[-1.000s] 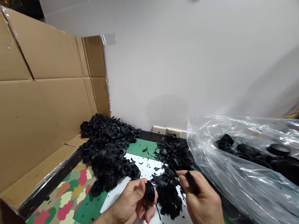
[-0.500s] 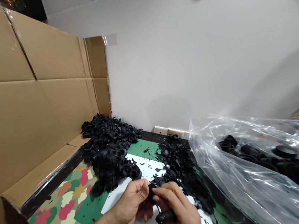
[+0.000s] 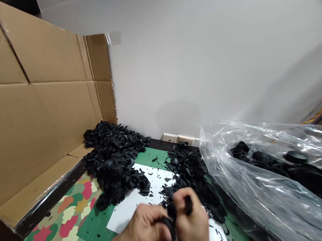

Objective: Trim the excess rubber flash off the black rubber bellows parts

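Note:
My left hand (image 3: 145,227) is closed around a small black ribbed rubber part (image 3: 169,222) low in the view, over a white sheet (image 3: 133,204). My right hand (image 3: 192,223) presses against it from the right, fingers curled round a short black tool handle (image 3: 188,204). Both hands touch each other at the part. A pile of black trimmed scraps (image 3: 190,173) lies just beyond them. A heap of black ribbed parts (image 3: 113,159) sits further left.
An opened cardboard box (image 3: 36,116) stands along the left. A clear plastic bag (image 3: 263,180) holding more black parts fills the right. A green patterned mat (image 3: 71,218) covers the table. A white wall (image 3: 201,61) is behind.
My hands have dropped lower in the view and pressed closer together. The tool handle in my right hand now stands upright. The camera has shifted slightly.

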Action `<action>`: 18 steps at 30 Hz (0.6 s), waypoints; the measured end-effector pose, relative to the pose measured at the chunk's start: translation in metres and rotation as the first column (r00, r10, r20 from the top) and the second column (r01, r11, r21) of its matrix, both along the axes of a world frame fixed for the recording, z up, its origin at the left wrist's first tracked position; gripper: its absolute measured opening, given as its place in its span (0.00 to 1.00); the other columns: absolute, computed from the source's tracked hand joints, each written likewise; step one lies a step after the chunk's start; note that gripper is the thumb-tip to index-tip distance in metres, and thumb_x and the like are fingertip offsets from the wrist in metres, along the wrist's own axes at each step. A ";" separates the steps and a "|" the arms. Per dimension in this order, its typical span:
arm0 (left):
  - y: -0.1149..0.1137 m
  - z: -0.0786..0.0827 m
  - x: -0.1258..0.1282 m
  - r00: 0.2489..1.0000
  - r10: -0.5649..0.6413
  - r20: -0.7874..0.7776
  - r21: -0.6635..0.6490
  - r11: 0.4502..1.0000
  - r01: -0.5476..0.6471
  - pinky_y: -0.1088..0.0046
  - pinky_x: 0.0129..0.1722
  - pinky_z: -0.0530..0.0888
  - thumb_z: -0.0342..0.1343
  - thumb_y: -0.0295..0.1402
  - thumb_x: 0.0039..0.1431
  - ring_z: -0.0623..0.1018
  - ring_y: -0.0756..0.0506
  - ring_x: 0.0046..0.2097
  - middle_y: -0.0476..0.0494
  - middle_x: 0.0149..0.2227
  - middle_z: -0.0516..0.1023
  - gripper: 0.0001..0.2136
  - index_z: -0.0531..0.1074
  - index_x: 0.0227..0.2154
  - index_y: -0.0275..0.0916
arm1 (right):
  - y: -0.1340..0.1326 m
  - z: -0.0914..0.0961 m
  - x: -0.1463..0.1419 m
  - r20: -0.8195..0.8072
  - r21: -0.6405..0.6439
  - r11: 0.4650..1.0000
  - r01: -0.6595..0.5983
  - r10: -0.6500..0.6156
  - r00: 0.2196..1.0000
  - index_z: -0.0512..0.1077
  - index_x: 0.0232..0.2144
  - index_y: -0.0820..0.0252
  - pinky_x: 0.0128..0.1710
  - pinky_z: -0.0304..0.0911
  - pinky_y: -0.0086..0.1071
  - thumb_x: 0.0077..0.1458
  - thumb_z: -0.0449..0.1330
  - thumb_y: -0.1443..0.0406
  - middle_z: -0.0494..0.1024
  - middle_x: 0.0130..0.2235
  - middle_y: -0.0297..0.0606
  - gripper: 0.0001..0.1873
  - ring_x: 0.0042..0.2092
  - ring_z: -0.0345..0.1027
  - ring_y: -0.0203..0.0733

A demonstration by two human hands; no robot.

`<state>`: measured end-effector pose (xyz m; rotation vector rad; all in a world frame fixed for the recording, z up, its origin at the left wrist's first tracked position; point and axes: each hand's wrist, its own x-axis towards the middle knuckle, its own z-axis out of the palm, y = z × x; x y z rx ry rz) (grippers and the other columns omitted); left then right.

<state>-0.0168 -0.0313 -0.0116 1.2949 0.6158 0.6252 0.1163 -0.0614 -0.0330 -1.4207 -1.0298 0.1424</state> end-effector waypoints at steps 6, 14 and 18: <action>0.005 0.009 0.000 0.989 0.075 0.130 -0.132 0.990 -0.058 0.78 0.17 0.50 0.61 0.59 0.40 0.61 0.56 0.16 0.52 0.16 0.65 0.28 0.70 0.22 0.34 | -0.005 0.007 0.045 -0.045 -0.292 0.943 0.160 -0.180 0.983 0.70 0.23 0.56 0.25 0.59 0.32 0.54 0.54 0.52 0.71 0.21 0.34 0.16 0.25 0.64 0.43; 0.009 -0.001 -0.002 0.968 0.073 0.239 -0.281 0.960 -0.003 0.80 0.14 0.49 0.63 0.55 0.42 0.69 0.56 0.16 0.48 0.26 0.72 0.26 0.75 0.34 0.36 | -0.012 0.020 0.018 -0.090 -0.260 0.961 0.090 -0.117 0.989 0.67 0.22 0.54 0.27 0.57 0.31 0.57 0.51 0.48 0.68 0.21 0.30 0.21 0.24 0.61 0.41; 0.011 -0.003 -0.005 0.969 0.072 0.236 -0.315 0.949 0.007 0.81 0.15 0.51 0.63 0.53 0.45 0.69 0.56 0.16 0.49 0.25 0.71 0.26 0.76 0.41 0.37 | -0.010 0.010 0.025 -0.034 -0.182 0.976 0.121 -0.130 0.991 0.70 0.29 0.55 0.30 0.60 0.32 0.54 0.53 0.46 0.73 0.26 0.34 0.20 0.27 0.65 0.43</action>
